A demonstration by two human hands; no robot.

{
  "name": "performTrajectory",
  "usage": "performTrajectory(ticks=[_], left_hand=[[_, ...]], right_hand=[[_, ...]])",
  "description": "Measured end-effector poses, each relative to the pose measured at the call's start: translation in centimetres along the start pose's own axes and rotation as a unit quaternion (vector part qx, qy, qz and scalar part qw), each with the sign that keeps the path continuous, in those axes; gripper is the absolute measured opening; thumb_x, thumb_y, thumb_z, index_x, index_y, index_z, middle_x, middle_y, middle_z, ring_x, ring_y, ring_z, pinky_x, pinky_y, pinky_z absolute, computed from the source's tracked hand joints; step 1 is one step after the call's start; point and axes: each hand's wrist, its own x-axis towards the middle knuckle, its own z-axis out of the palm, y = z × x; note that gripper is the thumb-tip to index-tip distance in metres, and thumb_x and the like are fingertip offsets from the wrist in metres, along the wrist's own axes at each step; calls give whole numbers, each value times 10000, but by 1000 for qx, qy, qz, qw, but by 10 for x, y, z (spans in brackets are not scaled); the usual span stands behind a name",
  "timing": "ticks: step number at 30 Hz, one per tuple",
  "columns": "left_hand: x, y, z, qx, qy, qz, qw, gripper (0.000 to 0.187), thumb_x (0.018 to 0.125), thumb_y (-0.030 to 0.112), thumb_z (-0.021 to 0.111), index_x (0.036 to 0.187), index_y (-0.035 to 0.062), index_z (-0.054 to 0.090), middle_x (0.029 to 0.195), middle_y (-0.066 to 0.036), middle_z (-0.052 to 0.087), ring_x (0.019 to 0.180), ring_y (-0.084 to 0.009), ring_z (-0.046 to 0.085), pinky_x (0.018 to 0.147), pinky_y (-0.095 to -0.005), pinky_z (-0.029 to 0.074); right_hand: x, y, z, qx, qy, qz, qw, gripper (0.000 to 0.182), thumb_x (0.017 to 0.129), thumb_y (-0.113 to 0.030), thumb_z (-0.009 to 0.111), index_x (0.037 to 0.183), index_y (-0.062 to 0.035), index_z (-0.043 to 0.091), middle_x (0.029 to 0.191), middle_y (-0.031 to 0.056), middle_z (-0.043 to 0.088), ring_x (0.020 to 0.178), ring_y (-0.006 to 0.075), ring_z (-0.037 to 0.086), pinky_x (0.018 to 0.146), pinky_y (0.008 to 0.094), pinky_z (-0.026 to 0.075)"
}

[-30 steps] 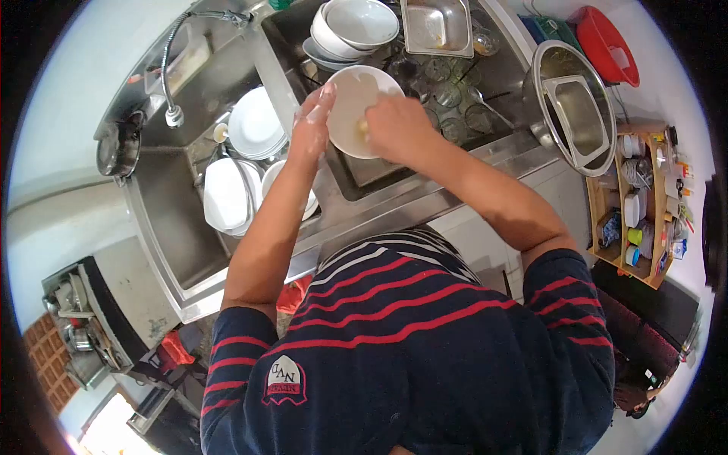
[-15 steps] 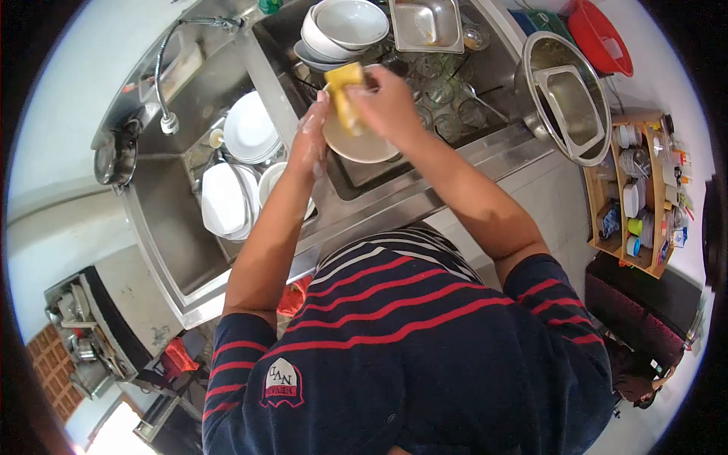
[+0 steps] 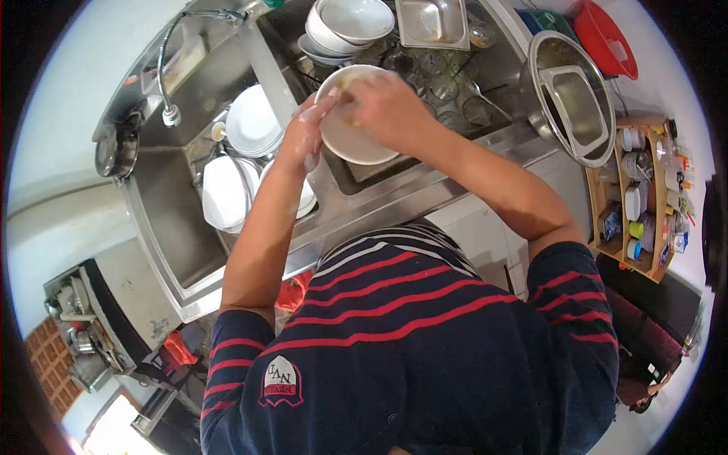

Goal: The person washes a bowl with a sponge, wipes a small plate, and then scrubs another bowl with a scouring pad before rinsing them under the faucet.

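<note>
My left hand (image 3: 305,135), wet with suds, grips the left rim of a white bowl (image 3: 355,145), its thumb over the edge. The bowl is tilted so its inside faces me, above the right-hand sink basin. My right hand (image 3: 385,112) is closed inside the bowl, slightly blurred. A yellow sponge (image 3: 350,120) shows only in small patches under its fingers; the rest is hidden. Behind the bowl stands a stack of white bowls (image 3: 356,21). Beside that sits a rectangular steel pan (image 3: 432,24), with several glasses (image 3: 444,89) lying in the basin.
In the left basin are stacked white plates (image 3: 253,121) and squarish white dishes (image 3: 224,193). A flexible tap (image 3: 171,115) hangs over that basin. A large steel bowl (image 3: 532,102) holding a steel pan stands at right, near a red basin (image 3: 603,38). Wooden shelves (image 3: 618,189) hold dishes.
My right hand and the sponge have moved from the bowl's upper rim down into its inside. The bowl has turned more toward me, and my right elbow has swung outward.
</note>
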Motion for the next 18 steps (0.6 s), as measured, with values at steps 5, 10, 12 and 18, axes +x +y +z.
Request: performTrajectory(ticks=[5,10,12,18], left_hand=[[-1,16,7,-12,64,-55,996,406,916,324,612,1201,35,590,1118,-87,644,959,-186,626,831,-301,489],[15,7,-14,-21,9,-128,991,461,930,387,577,1262,69,560,1173,-85,633,1042,-209,616,890,-339,493],[14,10,-11,-3,-13,-148,989,504,941,434,545,1297,77,538,1203,-90,623,1080,-223,606,918,-362,488],[2,-5,6,-122,-105,-93,983,759,960,636,262,1309,3,494,1286,-147,571,1153,-289,567,991,-425,437]], right_hand=[[0,-8,-24,153,-248,116,949,233,753,-225,631,887,-46,697,970,140,599,920,306,598,805,420,463],[-3,0,-38,282,-238,52,928,362,681,-242,702,940,8,669,959,172,613,910,367,601,789,419,480],[-1,7,-45,247,-247,32,936,406,658,-242,733,956,23,659,929,174,623,885,384,601,777,418,486],[6,61,-72,584,-274,111,756,590,611,-225,828,1129,-3,654,882,30,679,821,91,602,770,265,494]])
